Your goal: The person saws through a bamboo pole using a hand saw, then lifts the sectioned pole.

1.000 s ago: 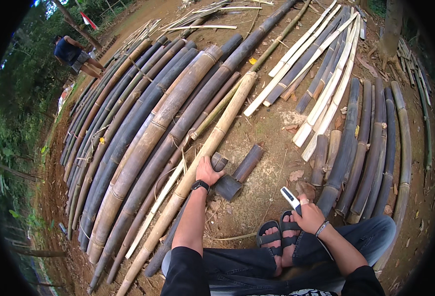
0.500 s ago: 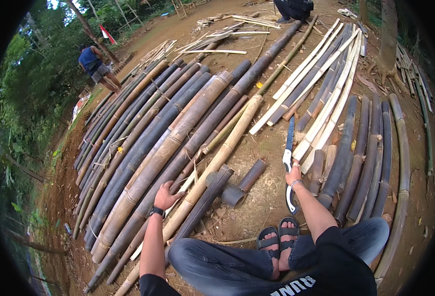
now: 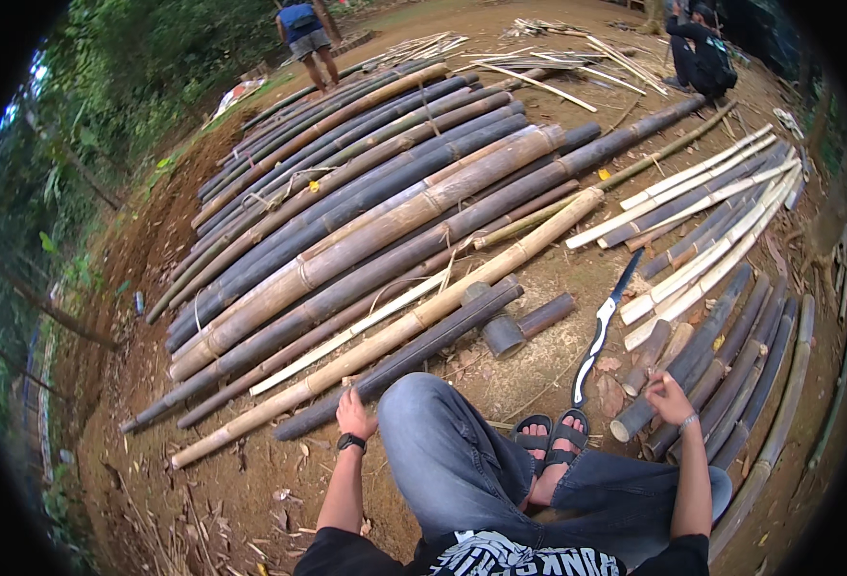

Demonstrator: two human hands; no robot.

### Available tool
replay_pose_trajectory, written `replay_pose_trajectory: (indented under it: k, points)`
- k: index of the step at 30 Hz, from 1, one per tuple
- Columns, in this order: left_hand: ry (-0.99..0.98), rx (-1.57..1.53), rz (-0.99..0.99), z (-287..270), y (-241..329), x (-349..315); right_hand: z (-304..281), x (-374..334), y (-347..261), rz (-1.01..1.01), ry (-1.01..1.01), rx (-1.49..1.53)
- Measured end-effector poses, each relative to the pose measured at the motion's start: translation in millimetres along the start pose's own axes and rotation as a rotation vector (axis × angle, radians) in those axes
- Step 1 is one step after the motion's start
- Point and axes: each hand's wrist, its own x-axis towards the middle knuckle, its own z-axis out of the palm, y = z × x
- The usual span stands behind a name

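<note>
A folding-type hand saw [image 3: 600, 336] with a white and black handle and a dark blade lies on the ground in front of my sandals, touched by neither hand. My left hand [image 3: 356, 417] is beside my knee at the near side of a dark split bamboo length [image 3: 399, 360]; its fingers are loosely bent and nothing shows in them. Over the short dark bamboo pieces [image 3: 656, 394] on the right hovers my right hand [image 3: 671, 401], fingers loosely curled and apart, holding nothing visible. Short bamboo offcuts [image 3: 505, 336] lie between the split length and the saw.
Many long bamboo poles [image 3: 346, 254] lie side by side across the left and middle. Pale split strips [image 3: 702, 274] are bundled at the right. One person [image 3: 305, 38] stands at the far left; another person [image 3: 700, 53] squats at the far right. A pale pole [image 3: 423, 312] runs nearest me.
My right hand has left the saw handle and moved right, over the short bamboo. My left hand has drawn back toward my knee. The view has swung, bringing the squatting person into sight.
</note>
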Motion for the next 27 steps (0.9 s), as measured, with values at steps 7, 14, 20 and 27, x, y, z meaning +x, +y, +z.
replay_pose_trajectory:
  k: [7, 14, 20, 27]
  points:
    - [-0.050, 0.259, 0.195, 57, 32, 110, -6, -81, -24, 0.054, -0.026, 0.282]
    - [-0.346, 0.298, 0.102, 104, 74, 157, -24, -79, 9, 0.042, 0.065, 0.439]
    - [-0.401, 0.371, 0.103, 79, 105, 159, -21, -77, 12, 0.057, 0.029, 0.383]
    - [-0.393, 0.310, 0.186, 21, 123, 144, -22, -84, 28, 0.062, 0.076, 0.362]
